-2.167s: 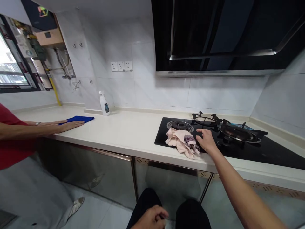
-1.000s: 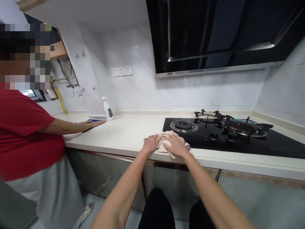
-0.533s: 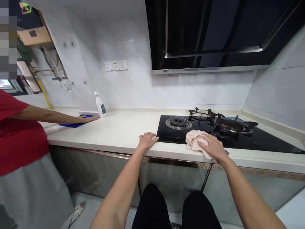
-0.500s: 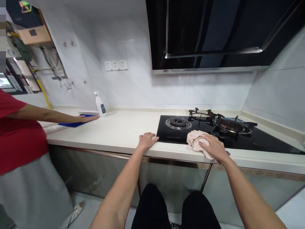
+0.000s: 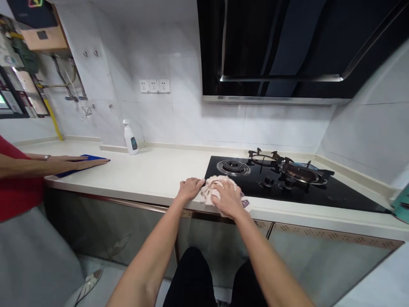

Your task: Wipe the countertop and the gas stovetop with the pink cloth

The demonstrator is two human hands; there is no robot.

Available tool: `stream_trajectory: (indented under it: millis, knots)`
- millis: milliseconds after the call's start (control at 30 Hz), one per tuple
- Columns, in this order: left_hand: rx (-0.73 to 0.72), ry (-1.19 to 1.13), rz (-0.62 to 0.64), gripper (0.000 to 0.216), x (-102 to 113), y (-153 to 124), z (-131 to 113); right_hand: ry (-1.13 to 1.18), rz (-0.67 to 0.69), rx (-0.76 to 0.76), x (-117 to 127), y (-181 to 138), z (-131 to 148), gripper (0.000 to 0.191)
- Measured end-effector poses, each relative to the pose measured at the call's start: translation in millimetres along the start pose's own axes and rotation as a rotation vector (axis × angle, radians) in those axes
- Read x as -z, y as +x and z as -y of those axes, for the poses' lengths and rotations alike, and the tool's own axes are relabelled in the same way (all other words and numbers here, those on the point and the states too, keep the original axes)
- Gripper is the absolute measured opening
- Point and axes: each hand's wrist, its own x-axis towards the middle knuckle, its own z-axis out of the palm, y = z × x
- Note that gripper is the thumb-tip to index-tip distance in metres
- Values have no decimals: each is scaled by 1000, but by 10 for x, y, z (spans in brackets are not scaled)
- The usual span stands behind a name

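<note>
Wiping pass in hand: pale pink cloth [image 5: 214, 192] is bunched on the front left corner of the black glass hob [image 5: 319, 194], lapping over onto the bench [image 5: 153, 175] lip. My right hand [image 5: 227, 198] lies flat on top of it, fingers spread and pressing down, not curled round it. My left hand [image 5: 189, 188] is open, palm down on the bench just beside the cloth; fingertips look to be touching its left fringe, but the fold hides the contact, so can't confirm. I read this as mid-stroke at the hob's near-left edge. Next move, my judgement: keep pressure on and sweep right along the front strip of glass, left hand bracing. Constraints: front edge of the bench is right under my wrists, so the cloth can slip off toward my knees if I drag it back. Behind the cloth sit the left burner [image 5: 233, 167], a loose pan support [image 5: 264, 158], the knobs [image 5: 267, 182] and the right burner [image 5: 302, 172], all raised, so the cloth will snag there. Open glass runs right, front of the knobs. To the left, the bench is bare up to the spray bottle [image 5: 131, 138]; further off, another person's hand [image 5: 68, 163] rests on a blue cloth [image 5: 92, 158], well apart from me.
</note>
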Motion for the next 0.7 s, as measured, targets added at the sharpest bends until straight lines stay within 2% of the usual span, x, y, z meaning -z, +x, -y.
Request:
stream_trajectory:
  millis: [67, 133, 267, 400, 500, 633, 700]
  knots:
    - [-10, 16, 10, 48, 1, 10, 27, 16, -28, 38, -82, 9, 173, 44]
    - [-9, 31, 9, 52, 5, 17, 42, 32, -60, 61, -123, -15, 225, 44]
    - [-17, 45, -1, 55, 14, 14, 37, 52, -112, 89, -87, -126, 12, 42]
    - [-31, 30, -12, 53, 17, -3, 24, 34, -164, 62, 63, -326, -488, 39]
    - [-26, 2, -15, 54, 24, -11, 9, 7, -195, -1, 225, -552, -1023, 37]
    - [-11, -31, -14, 53, 39, -27, -33, -52, -246, -143, 455, -879, -1814, 46]
    - [0, -41, -18, 52, 45, -38, -55, -87, -278, -223, 546, -1009, -2123, 48]
